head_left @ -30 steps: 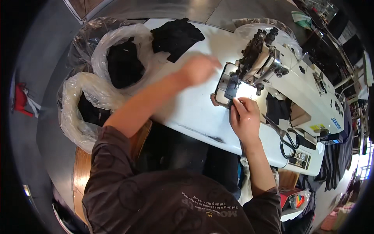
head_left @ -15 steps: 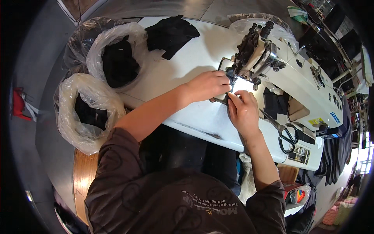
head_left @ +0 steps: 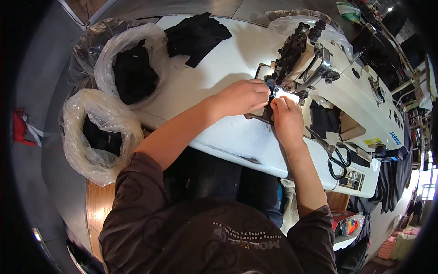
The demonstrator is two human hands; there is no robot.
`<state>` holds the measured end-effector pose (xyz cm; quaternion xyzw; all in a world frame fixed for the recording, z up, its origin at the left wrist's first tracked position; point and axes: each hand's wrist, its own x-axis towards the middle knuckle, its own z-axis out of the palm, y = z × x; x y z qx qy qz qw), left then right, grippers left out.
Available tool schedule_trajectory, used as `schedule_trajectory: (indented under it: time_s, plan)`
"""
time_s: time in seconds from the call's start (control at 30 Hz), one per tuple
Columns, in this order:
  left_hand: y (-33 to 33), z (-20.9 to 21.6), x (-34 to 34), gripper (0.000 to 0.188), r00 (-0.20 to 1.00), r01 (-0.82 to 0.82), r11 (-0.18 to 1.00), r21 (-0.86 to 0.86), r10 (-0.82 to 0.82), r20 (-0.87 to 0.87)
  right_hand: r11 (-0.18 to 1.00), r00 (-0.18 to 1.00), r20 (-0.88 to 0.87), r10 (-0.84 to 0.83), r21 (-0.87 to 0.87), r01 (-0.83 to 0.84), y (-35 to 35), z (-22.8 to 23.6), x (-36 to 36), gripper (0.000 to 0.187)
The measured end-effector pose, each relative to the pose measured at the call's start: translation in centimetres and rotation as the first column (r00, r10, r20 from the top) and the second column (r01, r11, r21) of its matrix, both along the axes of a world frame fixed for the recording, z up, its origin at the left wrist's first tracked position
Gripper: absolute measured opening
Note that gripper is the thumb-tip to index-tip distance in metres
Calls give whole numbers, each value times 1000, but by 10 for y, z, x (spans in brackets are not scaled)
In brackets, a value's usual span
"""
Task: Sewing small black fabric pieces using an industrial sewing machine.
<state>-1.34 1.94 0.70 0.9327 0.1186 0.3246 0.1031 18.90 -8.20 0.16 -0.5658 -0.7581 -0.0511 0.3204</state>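
Note:
My left hand (head_left: 246,97) is closed, its fingertips pressed together beside the needle area of a white sewing machine (head_left: 360,93). Right next to it, my right hand (head_left: 288,118) pinches with thumb and fingers under the bright machine lamp. Between the two sets of fingertips shows a bit of black cloth (head_left: 272,101), mostly covered by the fingers and the presser foot. A bent metal frame (head_left: 262,68) stands just behind my left hand.
Black-handled scissors (head_left: 338,160) lie right of my right forearm. More black cloth (head_left: 323,119) sits under the machine arm, and black pieces (head_left: 198,39) lie at the back of the white table (head_left: 219,139). Two clear plastic bags (head_left: 75,141) with black contents stand at left.
My right hand has moved slightly up and its fingers have drawn closer together near the needle. My left hand stays nearly in place. The whole view has shifted a little.

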Motion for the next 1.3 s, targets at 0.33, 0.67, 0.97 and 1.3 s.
schedule_trajectory:
  time_s: [0.33, 0.67, 0.97, 1.3]
  plan:
    - [-13, 6, 16, 15, 967, -241, 828, -506, 252, -48, 996, 977, -212, -16, -92, -3, -8, 5, 0, 9]
    - [-14, 4, 19, 16, 940, -289, 745, -601, 339, -31, 997, 1000, 25, 0, 75, -2, -25, 4, -14, 27]
    - [-3, 18, -3, 33, 952, -77, 992, 103, 104, -287, 999, 996, -93, -5, 37, 8, -25, 5, -11, 26]
    - [-4, 16, -9, 43, 956, -68, 997, 38, 76, -282, 999, 953, -299, -38, 15, 44, -29, 5, -10, 28]
